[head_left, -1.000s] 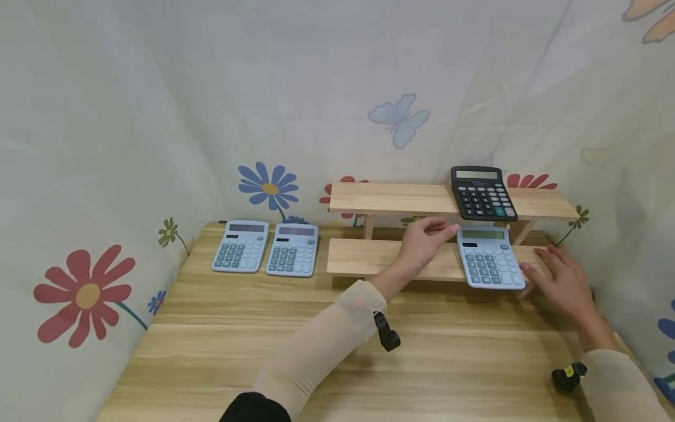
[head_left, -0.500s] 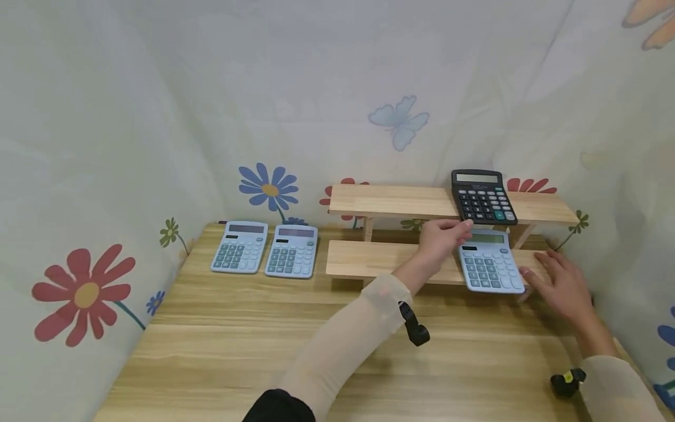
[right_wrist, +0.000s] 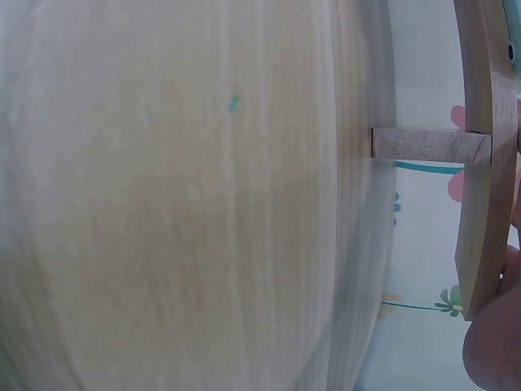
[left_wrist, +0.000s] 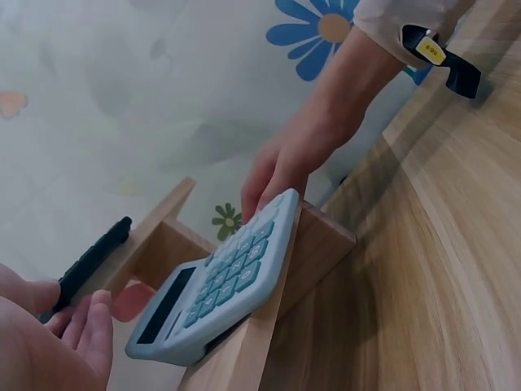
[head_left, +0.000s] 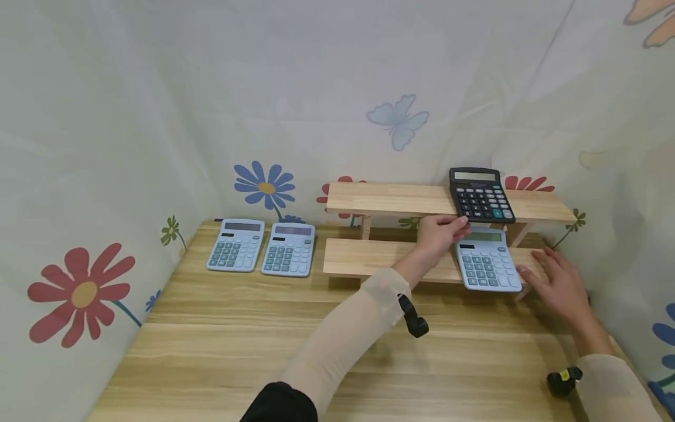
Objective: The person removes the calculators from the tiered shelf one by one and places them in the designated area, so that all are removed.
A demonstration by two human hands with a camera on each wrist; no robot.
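Note:
A black calculator (head_left: pixel 481 196) leans on the upper wooden shelf (head_left: pixel 390 198) in the head view. My left hand (head_left: pixel 435 237) pinches its lower left corner; in the left wrist view the thumb lies over the edge of the black calculator (left_wrist: pixel 94 262), fingers beneath. Directly below, a light blue calculator (head_left: pixel 487 265) sits tilted on the lower shelf (head_left: pixel 387 257), its bottom edge reaching past the shelf front. My right hand (head_left: pixel 561 287) rests on that shelf's right end with fingers extended, thumb right at the blue calculator's side.
Two more light blue calculators, one farther left (head_left: pixel 235 246) and one beside it (head_left: pixel 288 251), lie on the wooden table (head_left: pixel 211 351) left of the shelves. A curtain printed with flowers and butterflies (head_left: pixel 263 88) hangs close behind and at both sides.
My left hand has moved right and slightly up from beside the blue calculator to the black calculator's lower left corner. The right hand stays at the shelf end.

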